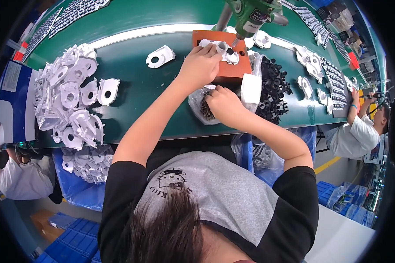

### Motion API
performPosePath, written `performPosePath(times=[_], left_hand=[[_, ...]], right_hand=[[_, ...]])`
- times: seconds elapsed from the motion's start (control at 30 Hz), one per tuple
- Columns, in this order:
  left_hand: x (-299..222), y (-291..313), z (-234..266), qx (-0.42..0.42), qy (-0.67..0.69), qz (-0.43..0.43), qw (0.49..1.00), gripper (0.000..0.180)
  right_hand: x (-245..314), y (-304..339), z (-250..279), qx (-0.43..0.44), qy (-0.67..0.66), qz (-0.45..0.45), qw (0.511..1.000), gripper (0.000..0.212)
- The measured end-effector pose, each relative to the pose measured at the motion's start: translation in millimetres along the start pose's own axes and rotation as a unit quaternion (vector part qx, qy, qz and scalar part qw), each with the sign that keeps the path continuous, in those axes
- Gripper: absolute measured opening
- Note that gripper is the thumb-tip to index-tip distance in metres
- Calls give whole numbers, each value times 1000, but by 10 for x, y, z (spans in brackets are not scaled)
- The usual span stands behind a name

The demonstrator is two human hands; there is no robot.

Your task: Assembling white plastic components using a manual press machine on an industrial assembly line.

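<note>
My left hand [201, 65] reaches over an orange block fixture [230, 69] and grips a white plastic housing [233, 58] lying on top of it. A round collar stands up from this housing beside my fingertips, and a small black piece [230, 51] sits next to the collar. Over the housing hangs the tip of a green machine head [254, 17]. Lower down, my right hand [226, 107] is closed, its fingertips dipping into a clear plastic bag [197, 115] of small brownish metal pieces that look like screws [207, 111]. What the fingertips pinch is hidden.
White housings [70, 94] are heaped at the left, with one [160, 57] apart from them. Black plastic parts [272, 92] are piled right of the fixture, by a white box [251, 90]. Blue-lined bins [83, 166] stand below the table edge. A co-worker [357, 131] sits far right.
</note>
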State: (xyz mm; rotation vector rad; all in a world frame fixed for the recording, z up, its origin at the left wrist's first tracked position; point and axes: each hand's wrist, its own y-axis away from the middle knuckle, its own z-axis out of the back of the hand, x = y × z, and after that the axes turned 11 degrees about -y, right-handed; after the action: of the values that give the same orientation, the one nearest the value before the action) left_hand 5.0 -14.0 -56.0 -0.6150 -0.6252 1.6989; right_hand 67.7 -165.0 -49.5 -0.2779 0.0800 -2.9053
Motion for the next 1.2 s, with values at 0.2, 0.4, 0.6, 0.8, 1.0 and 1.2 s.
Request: performPosePath(times=[0.2,0.4,0.6,0.8,1.0,1.2], left_hand=[[-1,0,10,8,11,15,1000,18],[4,0,-3,0,18,20,1000,16],[-1,-1,-1,6,17,29,999,16],[-6,13,43,16,19,25,999,18],[-15,-6,35,18,20,23,999,17],[-7,-1,34,16,22,25,999,16]], right_hand=[[-23,-61,-18,20,-19,-19,999,12],[15,-109,177,-2,-100,-78,992,14],[-251,-46,491,-67,-378,-136,913,11],[-840,-36,751,-203,-375,-208,880,21],[-1251,-296,591,-271,-490,-195,805,31],[-1328,-359,574,-209,-529,-192,800,28]])
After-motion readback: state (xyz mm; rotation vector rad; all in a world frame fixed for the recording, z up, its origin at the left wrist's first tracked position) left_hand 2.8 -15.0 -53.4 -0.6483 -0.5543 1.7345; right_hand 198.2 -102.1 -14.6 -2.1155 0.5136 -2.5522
